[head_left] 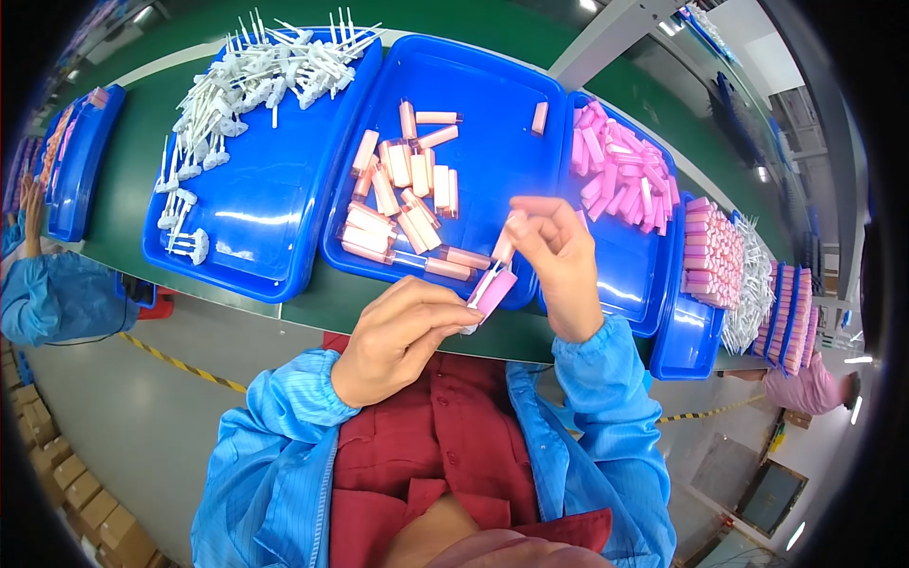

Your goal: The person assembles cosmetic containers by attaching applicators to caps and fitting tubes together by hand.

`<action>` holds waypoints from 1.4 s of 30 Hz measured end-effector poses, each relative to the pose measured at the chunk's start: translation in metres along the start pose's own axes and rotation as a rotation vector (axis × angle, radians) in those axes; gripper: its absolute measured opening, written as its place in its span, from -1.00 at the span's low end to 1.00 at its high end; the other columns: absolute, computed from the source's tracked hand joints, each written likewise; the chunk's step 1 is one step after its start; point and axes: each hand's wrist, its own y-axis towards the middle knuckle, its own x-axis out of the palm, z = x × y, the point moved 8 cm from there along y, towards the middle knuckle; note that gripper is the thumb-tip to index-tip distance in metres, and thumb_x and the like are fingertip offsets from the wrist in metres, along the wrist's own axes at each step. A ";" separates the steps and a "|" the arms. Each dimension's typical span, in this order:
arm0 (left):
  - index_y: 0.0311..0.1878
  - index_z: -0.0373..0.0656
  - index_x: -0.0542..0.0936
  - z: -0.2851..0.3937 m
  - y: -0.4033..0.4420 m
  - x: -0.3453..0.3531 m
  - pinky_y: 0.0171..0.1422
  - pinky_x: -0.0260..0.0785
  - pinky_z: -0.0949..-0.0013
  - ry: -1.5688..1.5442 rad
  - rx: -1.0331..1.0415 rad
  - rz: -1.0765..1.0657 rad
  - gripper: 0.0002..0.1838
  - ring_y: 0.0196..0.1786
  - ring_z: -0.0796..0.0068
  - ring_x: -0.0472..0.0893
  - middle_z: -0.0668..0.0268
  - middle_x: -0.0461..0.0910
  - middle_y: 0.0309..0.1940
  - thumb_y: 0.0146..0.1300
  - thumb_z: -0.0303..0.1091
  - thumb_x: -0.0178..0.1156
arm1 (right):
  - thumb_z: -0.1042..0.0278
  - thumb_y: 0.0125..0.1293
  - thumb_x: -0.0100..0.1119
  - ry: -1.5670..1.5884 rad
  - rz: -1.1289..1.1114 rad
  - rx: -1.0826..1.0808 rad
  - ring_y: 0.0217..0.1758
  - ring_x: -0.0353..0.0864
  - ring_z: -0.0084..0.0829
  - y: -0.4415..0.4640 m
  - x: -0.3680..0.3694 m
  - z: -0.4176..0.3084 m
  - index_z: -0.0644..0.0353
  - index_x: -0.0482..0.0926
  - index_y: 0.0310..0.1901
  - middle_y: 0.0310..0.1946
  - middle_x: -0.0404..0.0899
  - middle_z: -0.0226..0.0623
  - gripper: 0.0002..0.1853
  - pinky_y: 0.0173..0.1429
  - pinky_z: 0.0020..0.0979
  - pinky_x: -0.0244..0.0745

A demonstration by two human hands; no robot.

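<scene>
Precariously, both pieces sit in fingertip grips: the left hand (393, 333) pinches a pink tube (496, 292) beside a thin white stem (482, 287), and the right hand (561, 254) pinches a peach tube (504, 248) just beyond them, over the near edge of the middle blue tray (497, 142). If the stem and the peach tube are out of line, the stem could catch on a rim and bend; whether they touch cannot be told. The pink tube lies aslant, so a loosened left pinch might let it slide past the near rim towards the floor (204, 398). Low wrists could also nudge the loose peach tubes (419, 173), whose nearest ones lie close to the hands, on the left side of that tray.
</scene>
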 end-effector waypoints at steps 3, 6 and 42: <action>-0.04 -0.19 0.72 0.000 0.001 0.003 -0.08 0.52 0.29 0.042 0.006 -0.020 -0.66 -0.15 0.25 0.65 0.22 0.67 -0.14 0.11 -0.70 0.34 | 0.38 0.38 0.37 -0.133 -0.006 -0.076 -0.28 0.63 -0.60 -0.007 0.004 -0.005 0.35 0.52 0.06 -0.37 0.67 -0.34 -0.67 -0.07 -0.55 0.49; -0.05 -0.19 0.71 0.000 0.000 0.002 -0.07 0.53 0.26 0.063 0.019 0.081 -0.68 -0.13 0.22 0.66 0.21 0.64 -0.12 0.11 -0.67 0.37 | 0.44 0.30 0.43 -0.290 0.051 -0.128 -0.27 0.63 -0.55 -0.022 0.009 -0.012 0.33 0.55 0.04 -0.41 0.65 -0.38 -0.66 0.09 -0.42 0.47; 0.28 -0.30 0.38 -0.028 -0.030 0.079 0.22 0.43 0.31 -0.707 -0.378 -0.576 -0.62 0.06 0.43 0.56 0.21 0.56 0.01 0.60 -0.22 0.02 | 0.57 0.11 0.48 -0.559 -0.287 -0.485 -0.14 0.58 -0.27 -0.085 0.028 -0.034 0.21 0.73 0.06 -0.17 0.64 -0.22 -0.58 -0.02 -0.33 0.52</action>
